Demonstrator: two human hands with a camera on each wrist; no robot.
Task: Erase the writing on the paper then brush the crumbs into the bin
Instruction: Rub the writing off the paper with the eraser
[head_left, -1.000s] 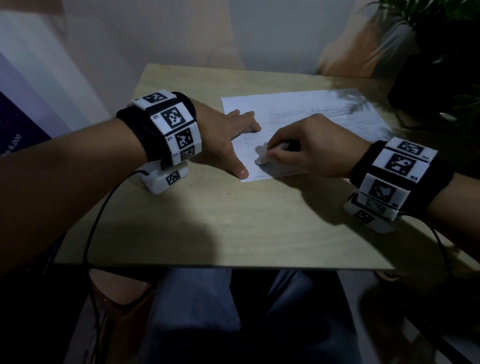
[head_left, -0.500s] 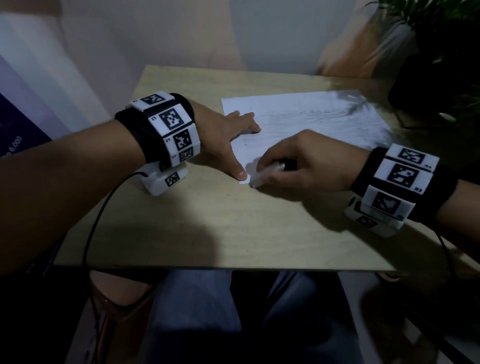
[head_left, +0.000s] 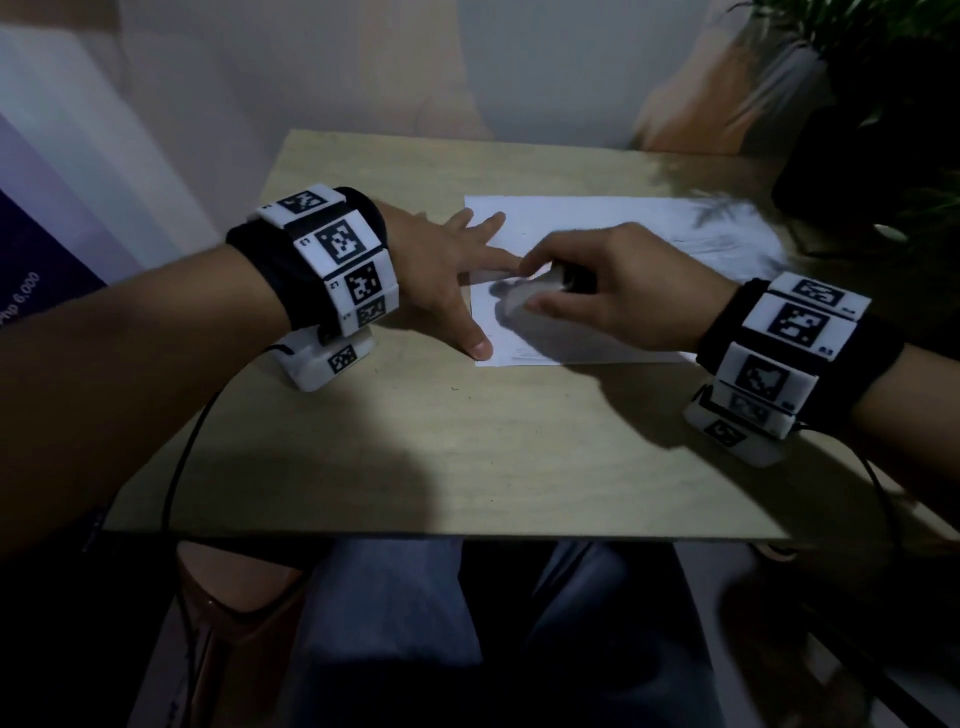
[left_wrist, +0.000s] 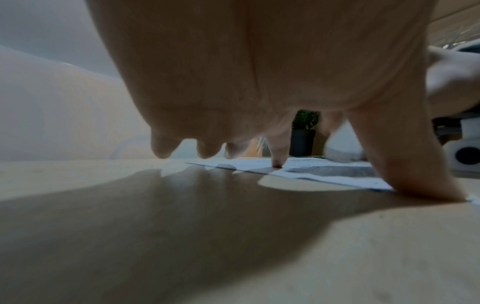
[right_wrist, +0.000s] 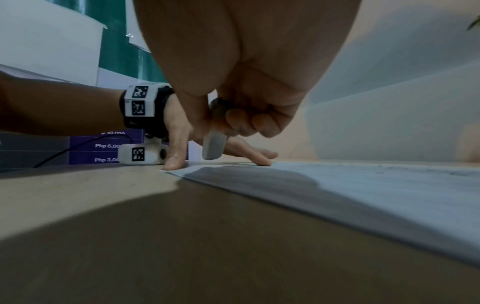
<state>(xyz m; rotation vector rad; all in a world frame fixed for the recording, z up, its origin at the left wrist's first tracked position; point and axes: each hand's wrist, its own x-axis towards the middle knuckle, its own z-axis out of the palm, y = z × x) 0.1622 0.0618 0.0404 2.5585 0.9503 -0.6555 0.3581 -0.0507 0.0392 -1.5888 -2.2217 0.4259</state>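
On the table (head_left: 467, 457) lies the paper (head_left: 613, 223). At its near left corner the left hand (head_left: 441, 270) presses spread fingers flat. Just right, the right hand (head_left: 613, 291) pinches the eraser (right_wrist: 214, 144) slightly above the sheet.

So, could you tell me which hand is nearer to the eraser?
Right. The right hand grips the eraser between thumb and fingers over the paper. The left hand is spread flat beside it, pressing the paper's left edge.
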